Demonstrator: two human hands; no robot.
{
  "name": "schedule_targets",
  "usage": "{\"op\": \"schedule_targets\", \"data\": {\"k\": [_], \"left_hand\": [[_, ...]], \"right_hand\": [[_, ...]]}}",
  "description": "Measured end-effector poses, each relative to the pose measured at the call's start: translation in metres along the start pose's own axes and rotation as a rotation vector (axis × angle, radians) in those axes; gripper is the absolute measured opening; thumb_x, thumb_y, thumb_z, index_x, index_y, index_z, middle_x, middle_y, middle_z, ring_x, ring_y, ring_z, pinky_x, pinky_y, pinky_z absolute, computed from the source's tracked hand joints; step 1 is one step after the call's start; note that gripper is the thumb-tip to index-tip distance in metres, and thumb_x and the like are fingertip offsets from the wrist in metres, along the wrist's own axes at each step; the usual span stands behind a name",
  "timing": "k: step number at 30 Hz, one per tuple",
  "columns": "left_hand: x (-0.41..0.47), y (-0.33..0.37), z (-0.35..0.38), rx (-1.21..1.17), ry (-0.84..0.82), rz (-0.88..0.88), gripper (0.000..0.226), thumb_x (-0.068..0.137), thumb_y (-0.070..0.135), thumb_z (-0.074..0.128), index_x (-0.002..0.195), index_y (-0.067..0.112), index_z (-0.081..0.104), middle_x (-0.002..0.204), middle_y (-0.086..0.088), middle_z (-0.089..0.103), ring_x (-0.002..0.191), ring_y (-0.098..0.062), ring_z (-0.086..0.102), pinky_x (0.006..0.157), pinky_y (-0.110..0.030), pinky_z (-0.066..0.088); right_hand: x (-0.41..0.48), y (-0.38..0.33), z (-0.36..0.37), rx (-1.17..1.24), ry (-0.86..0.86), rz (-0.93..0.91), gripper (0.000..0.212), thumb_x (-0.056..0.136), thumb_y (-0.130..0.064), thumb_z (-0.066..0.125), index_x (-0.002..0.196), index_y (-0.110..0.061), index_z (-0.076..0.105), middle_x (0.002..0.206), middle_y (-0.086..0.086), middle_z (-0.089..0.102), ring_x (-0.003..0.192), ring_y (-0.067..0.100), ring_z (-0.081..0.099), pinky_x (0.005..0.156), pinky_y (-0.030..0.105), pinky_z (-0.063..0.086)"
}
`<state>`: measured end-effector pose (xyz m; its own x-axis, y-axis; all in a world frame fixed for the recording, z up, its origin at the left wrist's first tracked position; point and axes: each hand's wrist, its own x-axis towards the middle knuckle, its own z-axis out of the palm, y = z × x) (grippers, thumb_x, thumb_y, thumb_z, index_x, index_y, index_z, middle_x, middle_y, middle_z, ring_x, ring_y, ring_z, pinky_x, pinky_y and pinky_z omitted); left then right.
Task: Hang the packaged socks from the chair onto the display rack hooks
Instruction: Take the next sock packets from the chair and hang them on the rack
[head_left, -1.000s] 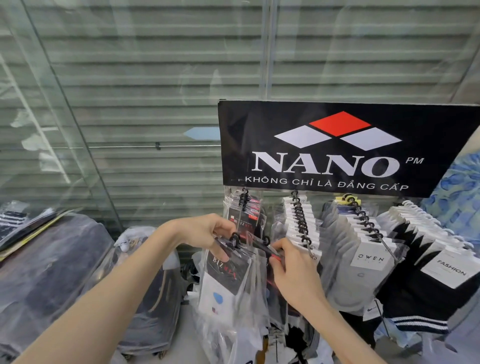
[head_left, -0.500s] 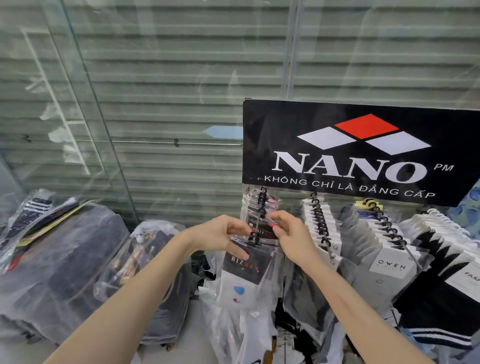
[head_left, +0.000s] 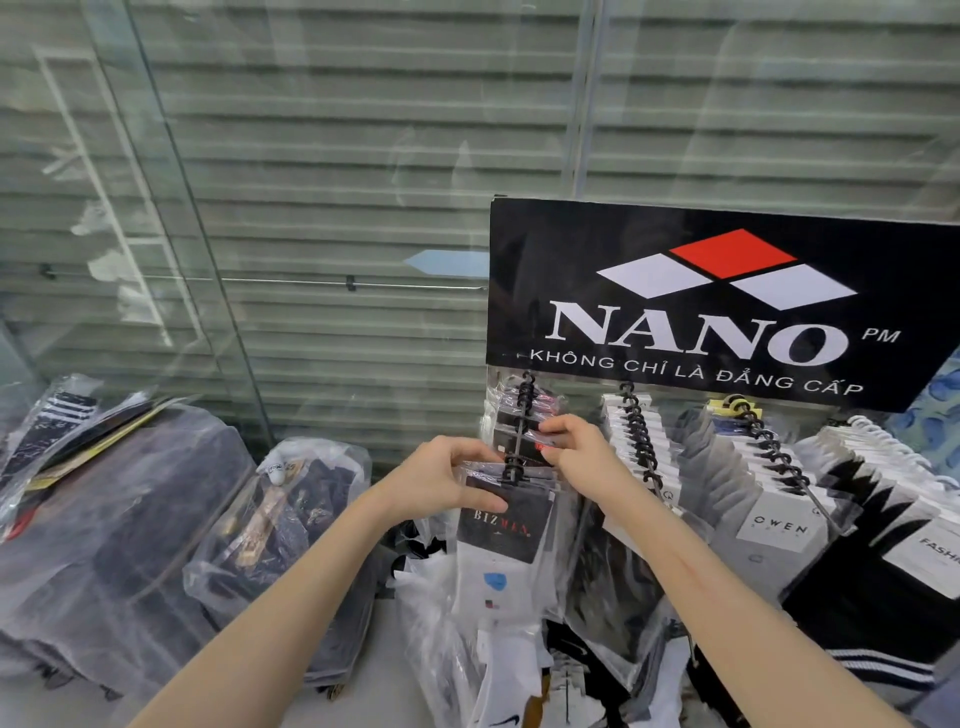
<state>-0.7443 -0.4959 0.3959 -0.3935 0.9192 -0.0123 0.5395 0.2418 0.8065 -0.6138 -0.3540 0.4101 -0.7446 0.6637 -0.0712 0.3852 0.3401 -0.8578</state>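
Note:
A display rack under a black NANO sign (head_left: 701, 301) carries several hooks loaded with packaged socks. On the leftmost hook (head_left: 519, 431) hangs a clear BIZMEN sock pack (head_left: 504, 525) with a black card. My left hand (head_left: 441, 483) grips the pack's upper left edge, thumb across the front. My right hand (head_left: 576, 452) pinches the packs further back on the same hook, just right of the wire. The chair is out of view.
Further hooks to the right hold white-carded packs (head_left: 639, 441), OWEN packs (head_left: 779, 525) and black FASHION packs (head_left: 935, 551). Plastic-wrapped bundles (head_left: 280, 551) and a larger covered pile (head_left: 104, 519) lie at left. A glass pane (head_left: 171, 234) and a shutter stand behind.
Both hands have slid up along the leftmost hook with the packs. The right hand moved from the front packs to those further back. The view shifted left.

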Motion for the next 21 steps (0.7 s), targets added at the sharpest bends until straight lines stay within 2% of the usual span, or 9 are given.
{"op": "schedule_targets", "data": {"k": [2,4,6,7,8,10,14,17,21], "left_hand": [[-0.002,0.0,0.003,0.014,0.05,0.012,0.034,0.066,0.031,0.085,0.091,0.039,0.064,0.099,0.025,0.064,0.094,0.014,0.057,0.078,0.0,0.038],[-0.002,-0.001,0.006,0.025,0.086,0.01,0.037,0.067,0.033,0.084,0.1,0.033,0.065,0.105,0.018,0.065,0.103,0.001,0.059,0.084,-0.009,0.039],[-0.002,-0.001,0.008,0.027,0.12,0.007,0.038,0.069,0.034,0.083,0.102,0.033,0.065,0.106,0.018,0.064,0.109,-0.002,0.057,0.088,-0.012,0.038],[-0.002,0.0,0.009,0.025,0.142,0.01,0.037,0.069,0.034,0.083,0.101,0.035,0.064,0.104,0.021,0.064,0.109,-0.002,0.057,0.085,-0.008,0.037],[-0.002,0.0,0.011,0.025,0.17,0.014,0.036,0.07,0.033,0.082,0.1,0.036,0.063,0.101,0.022,0.064,0.108,-0.003,0.057,0.079,-0.002,0.036],[0.001,0.001,0.016,0.033,0.25,0.014,0.039,0.071,0.032,0.082,0.106,0.032,0.064,0.105,0.012,0.067,0.106,-0.009,0.058,0.073,-0.002,0.037],[0.01,0.004,0.029,0.066,0.457,-0.033,0.058,0.068,0.027,0.084,0.118,0.016,0.057,0.12,-0.001,0.056,0.111,-0.014,0.051,0.088,-0.022,0.037],[0.012,0.004,0.032,0.023,0.56,-0.117,0.071,0.064,0.031,0.087,0.12,0.011,0.049,0.108,0.001,0.051,0.098,-0.013,0.046,0.081,-0.024,0.035],[0.012,0.003,0.03,-0.048,0.542,-0.193,0.069,0.064,0.031,0.086,0.117,0.012,0.046,0.084,0.012,0.05,0.082,-0.009,0.048,0.068,-0.02,0.034]], "right_hand": [[-0.011,-0.004,0.0,0.057,0.047,-0.089,0.029,0.094,-0.01,0.048,0.122,-0.012,0.051,0.127,0.007,0.055,0.113,0.017,0.053,0.096,0.028,0.042],[-0.026,-0.007,-0.003,-0.079,0.152,-0.281,0.029,0.092,-0.014,0.051,0.121,-0.014,0.051,0.121,-0.002,0.055,0.111,0.01,0.051,0.098,0.026,0.041],[-0.041,-0.009,-0.008,-0.304,0.25,-0.474,0.024,0.089,-0.023,0.057,0.112,-0.019,0.055,0.107,-0.01,0.051,0.099,0.005,0.05,0.089,0.024,0.042],[-0.045,-0.009,-0.012,-0.398,0.244,-0.528,0.023,0.086,-0.03,0.06,0.107,-0.022,0.057,0.102,-0.012,0.05,0.094,0.005,0.049,0.083,0.025,0.043],[-0.048,-0.01,-0.015,-0.483,0.204,-0.539,0.025,0.083,-0.036,0.062,0.104,-0.023,0.057,0.099,-0.011,0.049,0.092,0.007,0.048,0.08,0.027,0.043],[-0.048,-0.01,-0.019,-0.641,0.125,-0.496,0.03,0.08,-0.042,0.064,0.104,-0.025,0.056,0.098,-0.011,0.049,0.09,0.009,0.048,0.075,0.029,0.045],[-0.039,-0.011,-0.017,-0.691,0.14,-0.408,0.018,0.084,-0.028,0.062,0.101,-0.023,0.058,0.094,-0.007,0.056,0.084,0.015,0.055,0.073,0.032,0.048],[-0.032,-0.013,-0.019,-0.664,0.144,-0.371,0.01,0.084,-0.02,0.06,0.095,-0.02,0.06,0.09,-0.005,0.062,0.084,0.017,0.06,0.075,0.035,0.052],[-0.025,-0.018,-0.021,-0.642,0.049,-0.346,0.009,0.086,-0.016,0.057,0.089,-0.017,0.065,0.079,-0.005,0.061,0.081,0.016,0.06,0.077,0.036,0.053]]}}
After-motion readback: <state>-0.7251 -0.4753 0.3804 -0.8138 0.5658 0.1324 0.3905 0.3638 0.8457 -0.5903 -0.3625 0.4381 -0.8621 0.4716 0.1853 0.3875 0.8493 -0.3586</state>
